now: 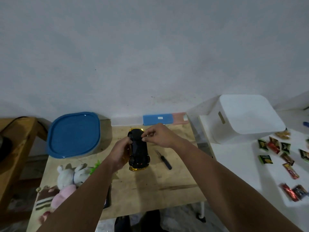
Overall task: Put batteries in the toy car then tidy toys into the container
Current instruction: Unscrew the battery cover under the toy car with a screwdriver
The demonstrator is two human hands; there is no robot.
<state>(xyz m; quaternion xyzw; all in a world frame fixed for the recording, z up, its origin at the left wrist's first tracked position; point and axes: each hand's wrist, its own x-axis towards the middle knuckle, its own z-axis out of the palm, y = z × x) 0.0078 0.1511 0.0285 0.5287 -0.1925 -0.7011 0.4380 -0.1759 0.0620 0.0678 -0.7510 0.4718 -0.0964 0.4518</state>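
Observation:
A gold toy car [138, 151] lies upside down over the wooden table [150, 185], its black underside facing up. My left hand [119, 154] grips the car along its left side. My right hand [157, 135] has its fingertips pinched together on the far end of the underside; I cannot tell whether they hold anything small. A container with a blue lid [74, 134] stands at the back left. Plush toys [70, 180], white and pink, lie at the table's front left.
A black screwdriver [164, 159] lies just right of the car. Blue and pink flat boxes [164, 118] rest against the wall. A white bin [247, 118] and several snack packets [284, 158] occupy the white surface at right. A wooden stand [15, 141] is far left.

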